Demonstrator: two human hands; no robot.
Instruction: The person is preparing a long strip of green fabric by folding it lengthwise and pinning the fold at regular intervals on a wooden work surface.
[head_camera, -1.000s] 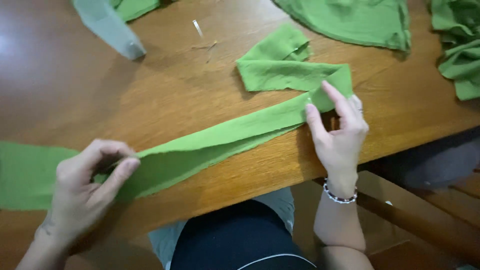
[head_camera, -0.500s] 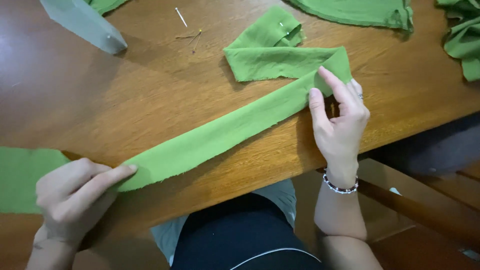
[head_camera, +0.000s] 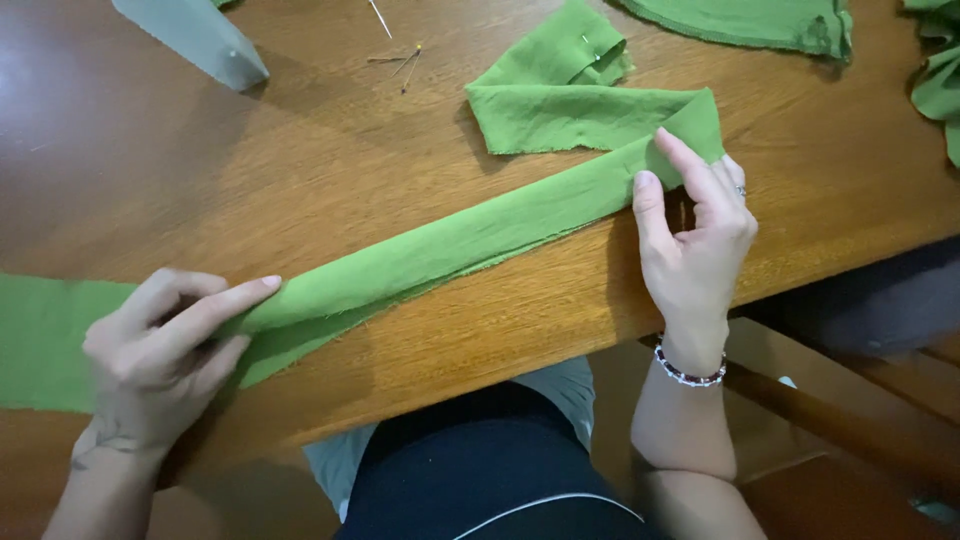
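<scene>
A long green fabric strip (head_camera: 450, 245) lies folded lengthwise across the wooden table (head_camera: 300, 170), running from the lower left up to the right, where it doubles back on itself. My left hand (head_camera: 160, 355) pinches the folded strip near its left end, index finger stretched along the fold. My right hand (head_camera: 695, 240) pinches the strip by the bend at the right, thumb and fingers on the cloth edge. A beaded bracelet sits on my right wrist.
Several pins (head_camera: 400, 60) lie on the table at the top middle. A grey-green cloth piece (head_camera: 195, 35) is at the top left. More green fabric (head_camera: 750, 20) sits along the top right, with another piece (head_camera: 940, 85) at the right edge. The table's front edge runs just below my hands.
The strip has been folded narrower along its length. My left hand shifted its grip, with the index finger now pressed along the fold. My right hand stays at the bend.
</scene>
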